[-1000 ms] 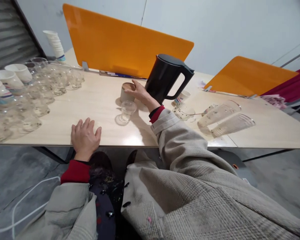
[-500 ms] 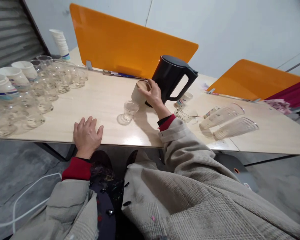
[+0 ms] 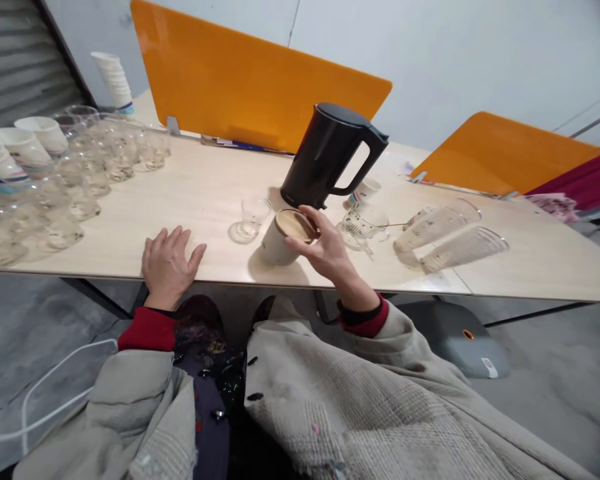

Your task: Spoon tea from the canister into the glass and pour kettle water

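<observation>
My right hand point(image 3: 325, 247) grips a white canister point(image 3: 275, 243) with a wooden lid point(image 3: 296, 225) near the table's front edge. Its thumb and fingers curve around the lid's right side. Just left of the canister stands a small clear cup point(image 3: 255, 215). My left hand point(image 3: 171, 263) lies on the tabletop at the front edge, fingers spread and holding nothing. Behind the canister is a black electric kettle point(image 3: 325, 157), its handle to the right.
Many clear cups point(image 3: 80, 197) and stacked paper cups point(image 3: 17, 150) crowd the table's left end. On the right are a glass pitcher point(image 3: 363, 223), a paper cup point(image 3: 364, 192) and two tall clear tumblers point(image 3: 465, 250). Orange dividers point(image 3: 260, 80) line the back.
My right hand has brought the canister from beside the kettle toward the front edge. The left hand rests in the same spot.
</observation>
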Available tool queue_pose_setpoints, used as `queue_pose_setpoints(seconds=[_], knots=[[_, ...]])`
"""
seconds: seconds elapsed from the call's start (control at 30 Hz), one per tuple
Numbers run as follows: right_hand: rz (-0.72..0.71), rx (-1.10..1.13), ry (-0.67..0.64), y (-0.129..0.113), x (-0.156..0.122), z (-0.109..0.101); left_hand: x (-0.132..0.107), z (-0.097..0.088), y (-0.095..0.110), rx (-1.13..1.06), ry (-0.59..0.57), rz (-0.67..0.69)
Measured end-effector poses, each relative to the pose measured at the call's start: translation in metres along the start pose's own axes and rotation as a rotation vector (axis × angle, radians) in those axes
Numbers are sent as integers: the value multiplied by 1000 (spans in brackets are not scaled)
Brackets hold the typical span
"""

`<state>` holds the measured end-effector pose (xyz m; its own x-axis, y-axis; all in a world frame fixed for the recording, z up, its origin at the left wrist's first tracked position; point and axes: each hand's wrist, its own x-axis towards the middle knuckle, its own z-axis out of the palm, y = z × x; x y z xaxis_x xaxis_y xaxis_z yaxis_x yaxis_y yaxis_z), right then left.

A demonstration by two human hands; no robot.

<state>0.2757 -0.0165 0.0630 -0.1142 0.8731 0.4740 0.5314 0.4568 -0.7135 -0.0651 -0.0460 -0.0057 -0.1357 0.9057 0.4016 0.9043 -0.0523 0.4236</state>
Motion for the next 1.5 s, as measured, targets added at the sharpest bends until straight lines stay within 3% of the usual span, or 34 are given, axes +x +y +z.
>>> queue_pose_setpoints(seconds=[0.23,0.37,0.5,0.63,0.8,1.0,1.1,1.23,1.37,1.5], knots=[[-86,-23,-70,-8,-9,33,-5,-6,9,-146,-38,143],[-103,-48,-85,-16,-10,40,-6,3,35,-396,-156,261],[-124,-39,-105,-25,-10,46,-1,14,63,-594,-254,241],[-133,-20,-94,-28,-14,55,5,11,79,-553,-302,195],[-133,55,-41,-27,-19,64,6,7,83,-487,-307,154],[-20,131,71,-31,-14,49,2,11,80,-441,-269,147],[-38,50,157,-15,-14,31,1,13,78,-452,-250,157],[66,-130,229,33,-28,7,1,15,76,-452,-220,164],[204,-289,157,76,-47,-2,2,17,74,-445,-211,173],[217,-371,92,87,-57,-2,2,17,72,-442,-206,169]])
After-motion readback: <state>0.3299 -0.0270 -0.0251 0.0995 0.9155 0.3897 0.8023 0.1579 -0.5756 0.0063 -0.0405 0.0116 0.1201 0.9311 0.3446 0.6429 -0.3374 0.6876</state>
